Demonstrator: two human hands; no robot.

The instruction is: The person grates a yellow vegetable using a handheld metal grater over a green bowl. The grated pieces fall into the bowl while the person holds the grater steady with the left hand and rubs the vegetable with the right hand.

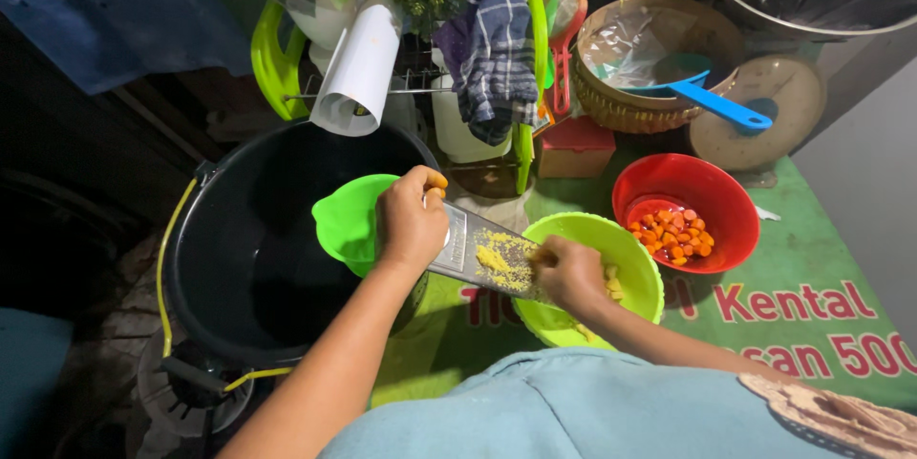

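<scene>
Left hand (411, 220): closed around the upper end of the flat metal grater (482, 254), which is held tilted, its lower end over the lime-green bowl (626, 258).
Right hand (570, 273): closed on a small yellow piece that is pressed against the grater face; the piece itself is mostly hidden by the fingers.
Grater surface: covered with fine yellow shreds (497, 258).
Lime-green bowl: yellow pieces are seen inside, beside the right hand.
Green lid (349, 222): located under the left hand, on the rim of the black bucket (248, 258).
Red bowl (712, 196): placed just right of the lime-green bowl, containing orange carrot pieces (671, 233).
Table covering (802, 258): green, printed.
</scene>
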